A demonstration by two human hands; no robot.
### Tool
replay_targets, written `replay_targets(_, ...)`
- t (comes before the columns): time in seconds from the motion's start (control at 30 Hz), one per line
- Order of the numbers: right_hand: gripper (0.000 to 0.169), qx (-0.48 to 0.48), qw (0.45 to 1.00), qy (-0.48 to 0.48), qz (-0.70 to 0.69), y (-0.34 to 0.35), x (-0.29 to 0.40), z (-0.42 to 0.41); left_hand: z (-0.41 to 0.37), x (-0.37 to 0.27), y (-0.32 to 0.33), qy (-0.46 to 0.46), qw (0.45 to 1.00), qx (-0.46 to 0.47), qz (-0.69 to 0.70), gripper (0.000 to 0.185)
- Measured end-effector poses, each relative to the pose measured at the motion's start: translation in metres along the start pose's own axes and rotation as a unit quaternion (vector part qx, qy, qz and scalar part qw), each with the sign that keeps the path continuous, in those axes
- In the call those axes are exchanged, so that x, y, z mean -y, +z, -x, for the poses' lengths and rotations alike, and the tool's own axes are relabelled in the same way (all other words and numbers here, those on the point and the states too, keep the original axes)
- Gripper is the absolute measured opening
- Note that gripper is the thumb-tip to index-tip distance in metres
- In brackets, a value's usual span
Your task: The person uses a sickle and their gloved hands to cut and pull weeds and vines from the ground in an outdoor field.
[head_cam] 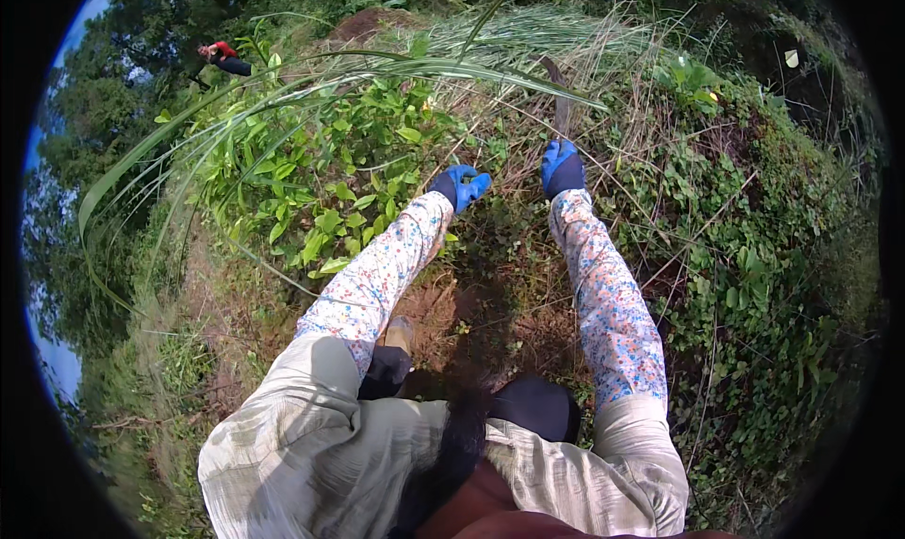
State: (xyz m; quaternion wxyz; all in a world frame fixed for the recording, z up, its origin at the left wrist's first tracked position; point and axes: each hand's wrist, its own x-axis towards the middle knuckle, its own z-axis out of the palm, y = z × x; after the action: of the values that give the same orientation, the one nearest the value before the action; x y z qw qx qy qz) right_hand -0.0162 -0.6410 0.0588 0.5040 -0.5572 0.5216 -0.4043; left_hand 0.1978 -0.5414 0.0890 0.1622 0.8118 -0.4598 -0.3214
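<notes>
My right hand [563, 165], in a blue coated glove, grips the lower end of a long dark blade [562, 104] with a hooked tip, like a machete or billhook. The blade points away from me over dry grass stems [516, 125]. My left hand [466, 187], also gloved in blue, is beside a leafy green shrub [332, 178]. Its fingers are curled, and thin stems pass close by; whether it holds any is unclear. Patterned floral sleeves cover both forearms. Long green grass blades [233, 107] arch across the view above the shrub.
Cut-looking long grass [537, 37] lies heaped ahead. Low creeping vines [749, 270] cover the slope at right. Bare reddish soil [431, 305] shows near my boot [399, 334]. A person in a red top [225, 52] is farther off at upper left, before trees [155, 15].
</notes>
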Motion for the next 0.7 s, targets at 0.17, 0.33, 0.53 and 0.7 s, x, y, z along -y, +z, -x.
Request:
replay_targets(0.17,0.017,0.050,0.987,-0.149,-0.033,0.088,-0.032,-0.081,0.005,-0.027,0.038,-0.014,0.849,0.002,0.528,0.055)
replay_targets(0.33,0.017,0.154,0.956,-0.236,0.080,0.159,-0.005,-0.084,0.000,0.002,0.016,-0.129,0.588,0.148,0.784,0.039)
replay_targets(0.53,0.019,0.268,0.898,-0.254,0.238,0.144,-0.022,-0.078,-0.040,0.029,0.042,-0.073,0.828,-0.080,0.550,0.041)
replay_targets(0.7,0.022,0.319,0.859,-0.236,0.325,0.077,-0.058,-0.019,-0.089,0.026,0.039,-0.185,0.752,-0.143,0.617,0.042)
